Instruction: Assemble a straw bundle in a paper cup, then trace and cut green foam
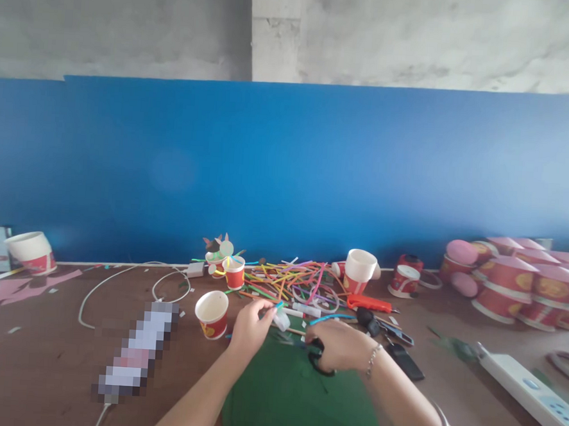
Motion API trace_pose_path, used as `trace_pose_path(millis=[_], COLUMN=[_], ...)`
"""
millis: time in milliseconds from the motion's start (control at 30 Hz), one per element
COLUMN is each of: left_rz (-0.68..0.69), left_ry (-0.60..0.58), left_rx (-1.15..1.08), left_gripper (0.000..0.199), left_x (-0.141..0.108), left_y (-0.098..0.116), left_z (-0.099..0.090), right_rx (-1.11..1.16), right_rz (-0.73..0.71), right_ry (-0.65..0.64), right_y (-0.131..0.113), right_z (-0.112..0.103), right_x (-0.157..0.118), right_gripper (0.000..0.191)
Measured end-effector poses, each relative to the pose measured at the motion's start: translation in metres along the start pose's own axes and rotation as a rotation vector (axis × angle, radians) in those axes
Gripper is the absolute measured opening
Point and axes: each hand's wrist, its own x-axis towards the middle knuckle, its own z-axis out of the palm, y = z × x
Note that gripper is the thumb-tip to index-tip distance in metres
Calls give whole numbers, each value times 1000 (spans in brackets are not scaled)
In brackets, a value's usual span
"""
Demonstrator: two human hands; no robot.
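Note:
My left hand [252, 327] is closed, thumb and fingertips pinching a short piece of blue strip [279, 305]. My right hand [337, 346] grips black-handled scissors [321, 362], their blurred blades pointing left toward my left hand. Both hands are above a dark green sheet [297, 394] on the brown table. A small whitish translucent lump [282, 319] lies by the left fingertips. Another blue strip [333, 317] runs just beyond my right hand. To the left of my left hand stands a red and white paper cup [212, 314].
Behind my hands spreads a heap of thin coloured strips [280, 278]. An orange utility knife [369, 303], keys [368, 322] and a paper cup [359, 272] are near it. Stacked pink-topped cups [506, 284] and a power strip [529, 392] occupy the right. A blue partition [267, 173] stands behind.

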Motion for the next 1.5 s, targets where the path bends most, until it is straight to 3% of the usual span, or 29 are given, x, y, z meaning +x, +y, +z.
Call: trace_pose_path(millis=[133, 300, 533, 867, 1100, 1300, 1400, 1500], left_rz=[125, 237, 318, 361, 353, 337, 239, 33], left_ry=[60, 65, 57, 23, 35, 93, 118, 126], left_rx=[83, 191, 307, 316, 297, 175, 0, -247], left_gripper=[14, 15, 14, 15, 15, 20, 21, 24], left_x=[0, -2, -6, -8, -8, -8, -8, -6], left_y=[-1, 4, 9, 13, 12, 15, 15, 14], left_z=[1, -1, -1, -1, -1, -3, -2, 1], right_rx=[48, 22, -39, -27, -46, -38, -22, 36], right_rz=[2, 86, 21, 23, 44, 56, 98, 168], right_ry=[-38, 73, 233, 207, 195, 180, 216, 265], right_y=[9, 8, 8, 6, 3, 4, 6, 8], right_z=[-16, -36, -23, -19, -20, -17, -17, -17], right_x=[-8, -15, -4, 0, -3, -2, 2, 7], right_gripper=[46, 41, 35, 36, 31, 38, 32, 27])
